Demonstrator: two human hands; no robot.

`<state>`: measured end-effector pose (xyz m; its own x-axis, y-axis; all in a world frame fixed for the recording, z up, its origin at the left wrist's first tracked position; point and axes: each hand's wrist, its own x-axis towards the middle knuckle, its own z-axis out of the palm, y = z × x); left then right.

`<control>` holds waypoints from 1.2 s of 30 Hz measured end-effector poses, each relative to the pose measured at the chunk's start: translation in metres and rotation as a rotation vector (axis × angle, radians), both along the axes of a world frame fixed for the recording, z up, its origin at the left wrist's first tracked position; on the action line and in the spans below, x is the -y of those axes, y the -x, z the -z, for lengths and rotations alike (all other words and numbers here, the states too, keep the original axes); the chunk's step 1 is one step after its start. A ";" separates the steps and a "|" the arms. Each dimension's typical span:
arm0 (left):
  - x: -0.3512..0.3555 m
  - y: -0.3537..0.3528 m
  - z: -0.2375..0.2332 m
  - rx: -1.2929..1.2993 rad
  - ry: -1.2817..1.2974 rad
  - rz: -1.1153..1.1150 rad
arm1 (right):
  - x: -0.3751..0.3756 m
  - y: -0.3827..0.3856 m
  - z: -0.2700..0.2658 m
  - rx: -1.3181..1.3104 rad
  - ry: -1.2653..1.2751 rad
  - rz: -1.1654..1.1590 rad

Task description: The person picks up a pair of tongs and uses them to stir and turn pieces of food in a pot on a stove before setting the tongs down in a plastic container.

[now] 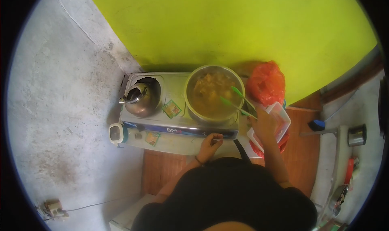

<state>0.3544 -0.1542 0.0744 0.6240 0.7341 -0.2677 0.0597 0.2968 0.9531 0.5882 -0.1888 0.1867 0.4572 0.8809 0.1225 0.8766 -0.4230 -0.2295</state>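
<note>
A large metal pot (188,94) holds pieces of food in yellowish-brown broth and stands on the right side of a two-burner gas stove (174,84). My right hand (263,123) grips a pair of green-tipped tongs (231,102) at the pot's right rim. The two tips are apart, over the broth. Near the stove's front panel is my left hand (210,146), its fingers curled together. Whatever those fingers hold, if anything, is too small to make out. A metal kettle (139,105) sits on the left burner.
Right of the pot are a red plastic bag (266,83) and a white plastic container (280,109). Seasoning sachets lie on the stove (172,109) and along the table's front edge (152,138). A white-lidded container (117,133) stands at the left corner. A green wall (227,24) rises behind.
</note>
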 end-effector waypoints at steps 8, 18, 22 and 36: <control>0.004 0.000 0.008 0.023 -0.018 -0.022 | -0.034 0.004 0.012 0.022 0.133 -0.014; 0.001 0.002 0.009 0.025 -0.008 -0.053 | -0.030 0.018 -0.005 -0.071 0.098 -0.118; 0.002 0.000 0.011 0.022 -0.015 -0.030 | -0.041 0.006 -0.011 -0.059 0.167 0.006; 0.001 0.002 0.011 0.039 -0.007 -0.069 | -0.066 -0.003 0.039 0.009 0.020 -0.105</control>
<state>0.3522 -0.1556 0.0630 0.5820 0.7774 -0.2385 0.0018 0.2921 0.9564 0.5907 -0.1231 0.1482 0.3611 0.9263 0.1077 0.9184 -0.3332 -0.2135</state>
